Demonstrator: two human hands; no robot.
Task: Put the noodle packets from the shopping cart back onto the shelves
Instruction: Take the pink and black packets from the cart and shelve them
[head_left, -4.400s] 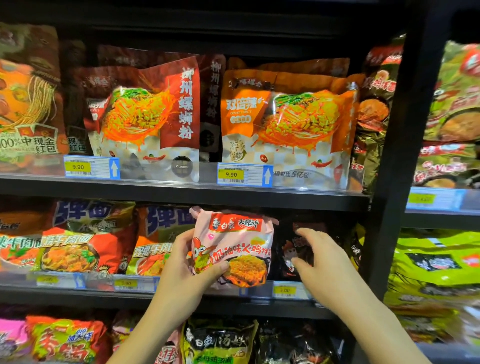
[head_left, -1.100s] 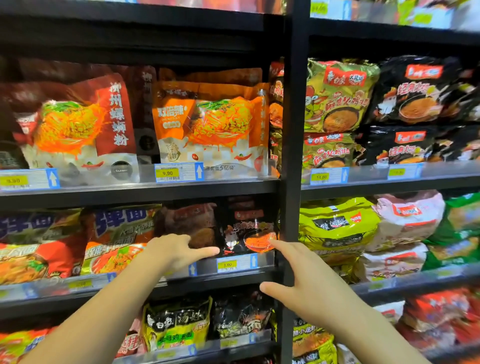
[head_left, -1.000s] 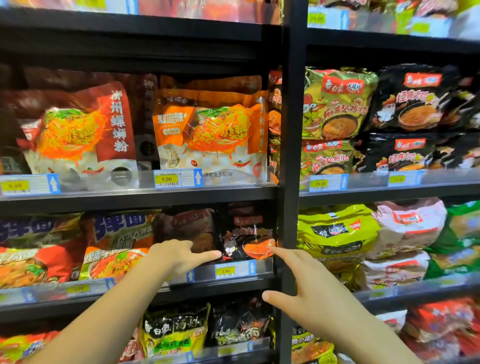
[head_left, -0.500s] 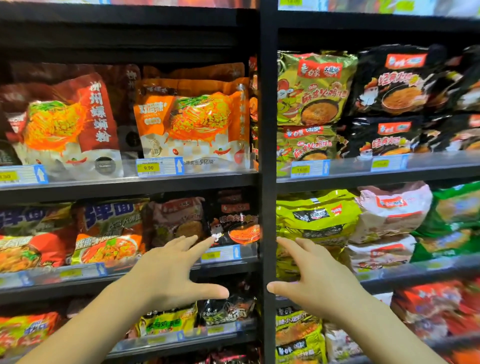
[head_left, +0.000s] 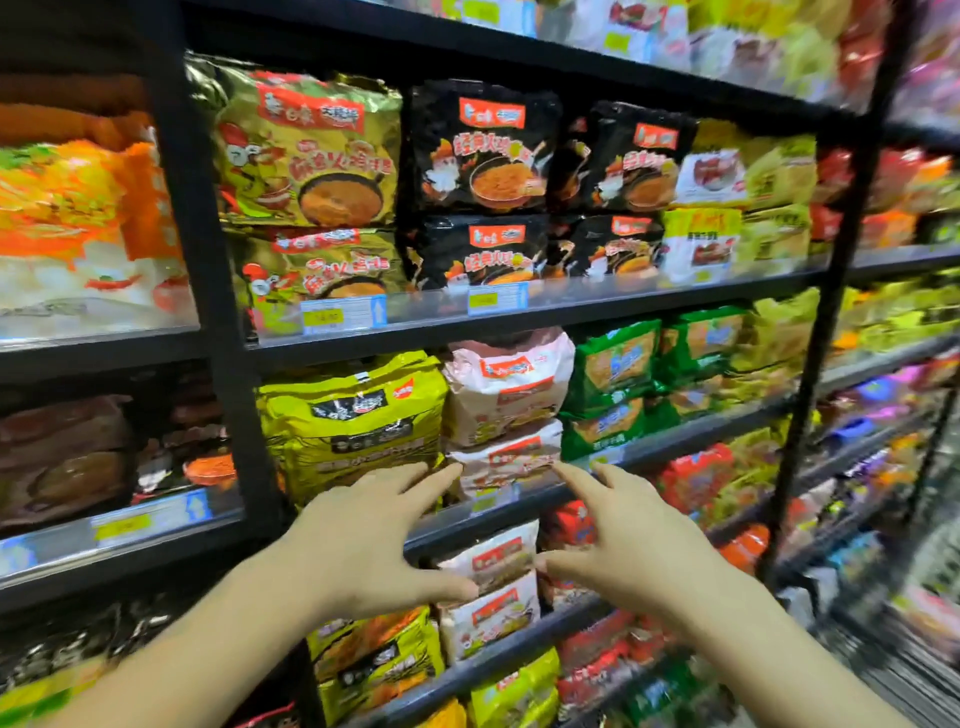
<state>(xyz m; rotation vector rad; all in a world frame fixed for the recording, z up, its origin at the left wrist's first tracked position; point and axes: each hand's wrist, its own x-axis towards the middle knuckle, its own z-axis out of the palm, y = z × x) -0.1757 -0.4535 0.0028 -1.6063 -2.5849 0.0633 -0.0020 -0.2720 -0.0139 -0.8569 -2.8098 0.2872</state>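
While both arms reach toward the black shelves (head_left: 519, 317), the left hand (head_left: 363, 540) and right hand (head_left: 634, 540) hang spread and empty, fingers straight, holding nothing. Just beyond their fingertips, pale pink noodle packets (head_left: 506, 395) sit stacked on the middle shelf, between yellow-green packets (head_left: 348, 421) and green packets (head_left: 613, 384).

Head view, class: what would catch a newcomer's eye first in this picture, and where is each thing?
Two open hands reach forward at bottom centre, the left hand and right hand spread apart, holding nothing. Between their fingertips sit pink packets on the middle shelf, beside a yellow-green pack to their left. Above, black packets line the upper shelf.
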